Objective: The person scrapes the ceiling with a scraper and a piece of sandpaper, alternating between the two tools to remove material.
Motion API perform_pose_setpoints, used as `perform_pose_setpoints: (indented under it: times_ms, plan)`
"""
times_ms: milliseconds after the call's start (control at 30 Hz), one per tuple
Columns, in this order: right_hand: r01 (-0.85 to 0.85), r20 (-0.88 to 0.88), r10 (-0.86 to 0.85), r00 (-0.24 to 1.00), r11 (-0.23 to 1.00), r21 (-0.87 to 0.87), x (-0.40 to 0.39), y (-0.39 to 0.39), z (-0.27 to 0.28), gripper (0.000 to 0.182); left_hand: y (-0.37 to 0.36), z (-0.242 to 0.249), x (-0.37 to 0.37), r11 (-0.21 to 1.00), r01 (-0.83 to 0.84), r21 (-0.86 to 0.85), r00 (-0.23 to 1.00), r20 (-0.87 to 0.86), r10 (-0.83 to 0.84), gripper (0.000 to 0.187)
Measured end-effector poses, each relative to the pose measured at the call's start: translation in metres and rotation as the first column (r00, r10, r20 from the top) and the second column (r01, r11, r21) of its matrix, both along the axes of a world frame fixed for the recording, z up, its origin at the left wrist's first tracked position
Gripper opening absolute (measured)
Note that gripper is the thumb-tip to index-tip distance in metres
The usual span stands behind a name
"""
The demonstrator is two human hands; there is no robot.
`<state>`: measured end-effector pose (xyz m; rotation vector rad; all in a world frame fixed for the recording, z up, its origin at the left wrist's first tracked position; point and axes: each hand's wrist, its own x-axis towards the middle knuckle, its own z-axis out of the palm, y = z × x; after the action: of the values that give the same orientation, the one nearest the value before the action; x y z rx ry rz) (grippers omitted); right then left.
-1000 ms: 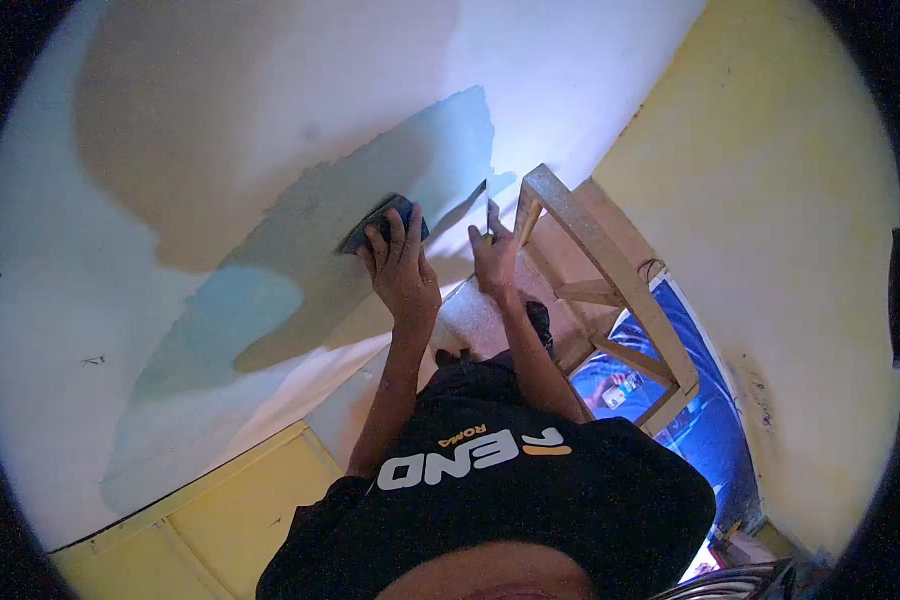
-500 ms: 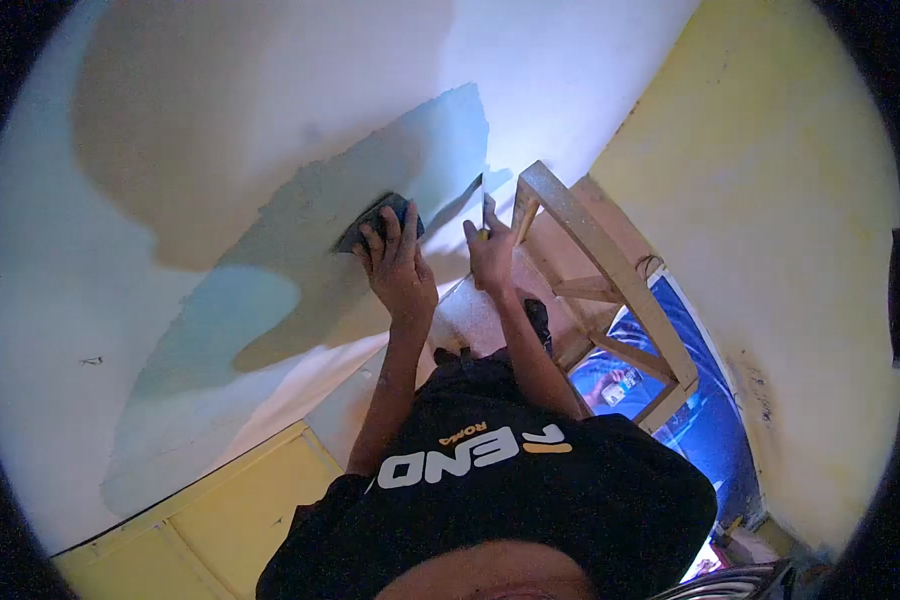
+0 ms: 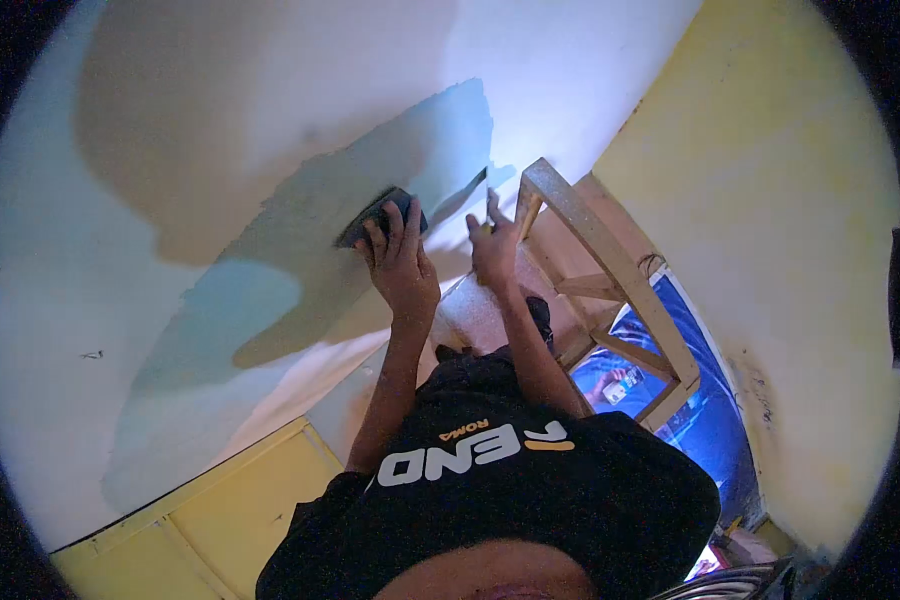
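Note:
My left hand (image 3: 402, 265) presses a dark block (image 3: 383, 217) against the pale wall (image 3: 300, 60), fingers laid over its back. The block sits within a blue-green patch (image 3: 240, 290) with a ragged edge. To the right, my right hand (image 3: 494, 255) is closed around a thin-bladed scraper (image 3: 487, 200) held close to the wall. Its blade appears almost edge-on, and a bit of yellow shows between the fingers. Shadows of both hands fall across the patch.
A wooden stepladder-like frame (image 3: 610, 255) stands just right of my right hand. Beyond it hangs a blue printed sheet (image 3: 705, 360), beside a yellow wall (image 3: 770, 200). Yellow panels (image 3: 220, 490) run along the lower left. A coil of shiny strands (image 3: 735, 583) lies at bottom right.
The block and my left hand have shifted slightly up and right along the wall. My right hand and the scraper have moved slightly to the right.

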<state>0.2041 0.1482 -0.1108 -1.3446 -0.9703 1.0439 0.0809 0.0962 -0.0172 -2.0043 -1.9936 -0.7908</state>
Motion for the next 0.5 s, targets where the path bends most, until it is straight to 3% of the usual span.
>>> perform_pose_setpoints:
  times_ms: [100, 200, 300, 433, 467, 500]
  plan:
    - [-0.06, -0.065, 0.052, 0.997, 0.99, -0.127, 0.013, -0.008, 0.043, 0.061, -0.004, -0.002, 0.001, 1.0, -0.001, -0.015, 1.0, 0.007, 0.001, 0.058]
    - [-0.096, -0.003, 0.097, 0.995, 0.989, -0.108, 0.003, -0.021, 0.04, 0.061, -0.001, -0.001, 0.001, 1.0, -0.004, -0.02, 1.0, -0.002, 0.004, 0.057]
    - [-0.092, -0.102, 0.066, 0.993, 0.958, -0.27, 0.013, -0.002, 0.037, 0.062, 0.0, -0.002, 0.0, 1.0, 0.006, -0.007, 1.0, 0.009, -0.006, 0.057]
    - [-0.01, 0.17, 0.005, 0.985, 1.0, 0.024, 0.009, -0.009, 0.031, 0.064, 0.002, -0.003, 0.0, 0.999, 0.017, 0.03, 1.0, 0.02, -0.018, 0.056]
    - [-0.008, 0.187, -0.004, 0.982, 0.998, 0.062, 0.008, -0.01, 0.032, 0.064, 0.003, -0.003, -0.001, 1.0, 0.015, 0.017, 1.0, 0.016, -0.015, 0.056]
    - [0.009, 0.092, -0.007, 0.996, 1.0, -0.021, 0.01, -0.005, 0.036, 0.064, 0.002, -0.002, -0.001, 1.0, 0.01, 0.0, 1.0, 0.012, -0.01, 0.056]
